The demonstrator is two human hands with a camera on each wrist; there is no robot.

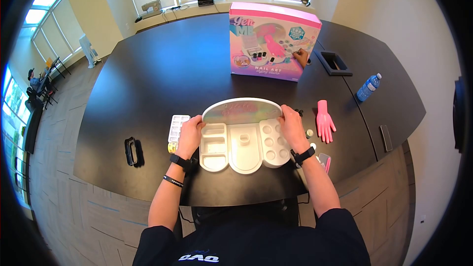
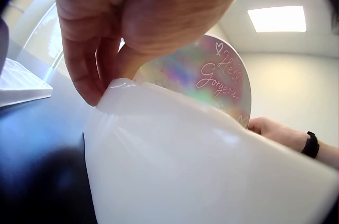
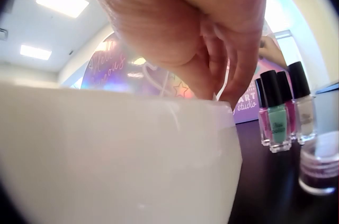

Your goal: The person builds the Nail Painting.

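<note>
A white compartment tray (image 1: 245, 160) lies on the dark table, with an iridescent curved panel (image 1: 242, 112) standing along its back edge. My left hand (image 1: 189, 137) pinches the tray's back left corner beside the panel's end. At the opposite corner my right hand (image 1: 294, 128) pinches in the same way. Writing and a heart show on the panel (image 2: 222, 76) in the left wrist view, where the left fingers and thumb close on the white rim. In the right wrist view the right hand (image 3: 196, 28) hides part of the panel.
A pink box (image 1: 273, 44) stands at the back. Right of the tray are a pink model hand (image 1: 324, 122), a bottle (image 1: 369, 87) and small polish bottles (image 3: 278, 121). To the left lie a white palette (image 1: 177, 127) and a black object (image 1: 131, 151).
</note>
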